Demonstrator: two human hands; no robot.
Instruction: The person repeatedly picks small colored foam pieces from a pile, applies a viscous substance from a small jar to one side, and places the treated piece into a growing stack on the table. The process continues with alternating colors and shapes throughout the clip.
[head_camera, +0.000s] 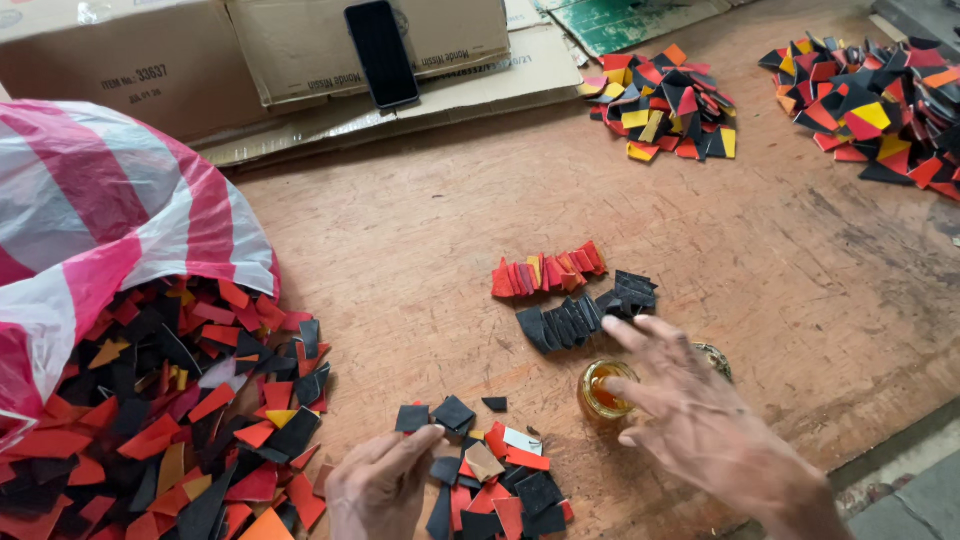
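Note:
My left hand (380, 485) rests at the bottom edge, its fingertips touching a small heap of black, red and tan cut pieces (490, 470). My right hand (700, 410) hovers with fingers spread just right of a small open jar of amber liquid (603, 388), and partly hides a second round thing (715, 358) behind it. Above the jar lie a fanned row of black pieces (575, 320) and a fanned row of red pieces (548, 272). Neither hand holds anything.
A pink-and-white striped plastic bag (100, 220) spills a big pile of red and black pieces (170, 410) at the left. Two more mixed piles (665, 100) (880, 100) lie at the top right. Cardboard boxes (200, 50) with a black phone (381, 52) stand at the back.

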